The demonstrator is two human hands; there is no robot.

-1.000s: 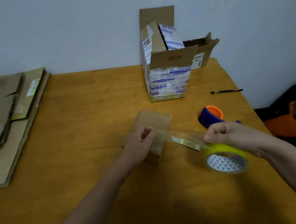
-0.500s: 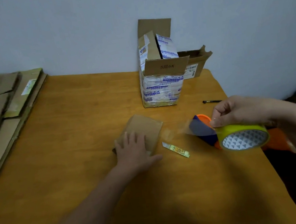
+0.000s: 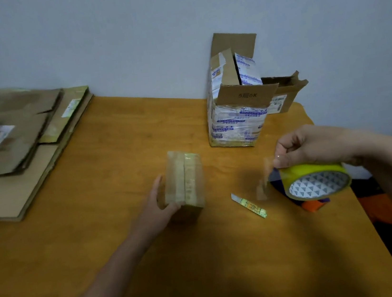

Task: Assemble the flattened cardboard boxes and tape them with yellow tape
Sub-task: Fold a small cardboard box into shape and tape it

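Left edge cuts off cardboard stack (image 3: 16,157); blue-orange object (image 3: 314,205) mostly hidden behind tape roll (image 3: 316,182).

The left hand (image 3: 158,204) and right hand (image 3: 309,144) are bare, as are both forearms (image 3: 111,271).

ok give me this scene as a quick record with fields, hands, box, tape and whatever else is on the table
left hand: holds the small box by its left side
right hand: grips the tape roll, loose tape end at the thumb
small box: flaps closed, seam facing up
cutter: lies on the table between small box and tape roll
open box: stands at the far edge, flaps up
flat cardboard: stacked at the table's left
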